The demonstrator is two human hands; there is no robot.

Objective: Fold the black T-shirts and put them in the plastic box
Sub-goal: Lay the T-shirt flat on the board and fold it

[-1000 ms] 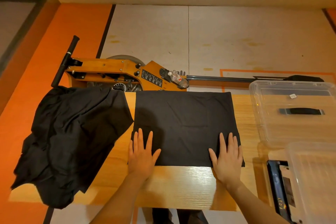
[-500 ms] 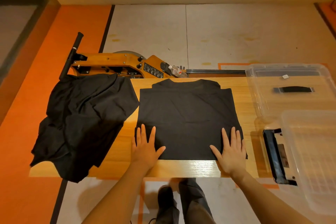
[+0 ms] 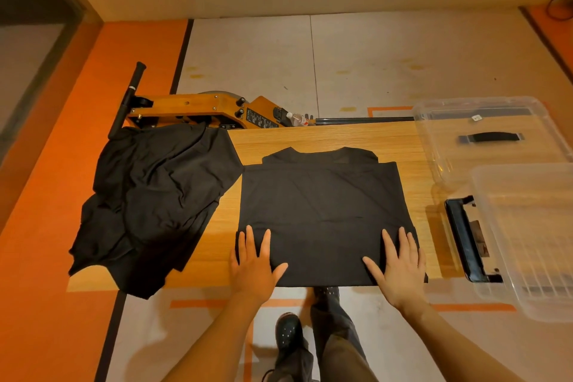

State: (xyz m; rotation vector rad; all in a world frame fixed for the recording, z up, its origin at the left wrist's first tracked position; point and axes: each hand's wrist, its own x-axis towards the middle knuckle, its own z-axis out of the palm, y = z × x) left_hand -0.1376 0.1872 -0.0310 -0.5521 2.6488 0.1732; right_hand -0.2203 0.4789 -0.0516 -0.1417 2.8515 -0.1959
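A black T-shirt (image 3: 322,211) lies flat on the wooden table (image 3: 325,136), sleeves folded in, collar at the far side. My left hand (image 3: 255,260) presses flat on its near left corner with fingers straight. My right hand (image 3: 400,263) presses flat on the near right corner. A crumpled heap of black T-shirts (image 3: 155,201) covers the table's left end and hangs over its edge. A clear plastic box (image 3: 533,232) stands at the near right, with its clear lid (image 3: 490,136) with a black handle lying behind it.
An orange wooden rowing machine (image 3: 198,108) with a black handle stands on the floor behind the table. A small plastic bottle (image 3: 297,118) sits on it. A black latch (image 3: 465,239) lies on the box's left side. My shoes show below the table's near edge.
The camera has tilted and drawn back, so the shirt's collar and the table's far edge came into view. Both hands stay flat on the shirt's near corners.
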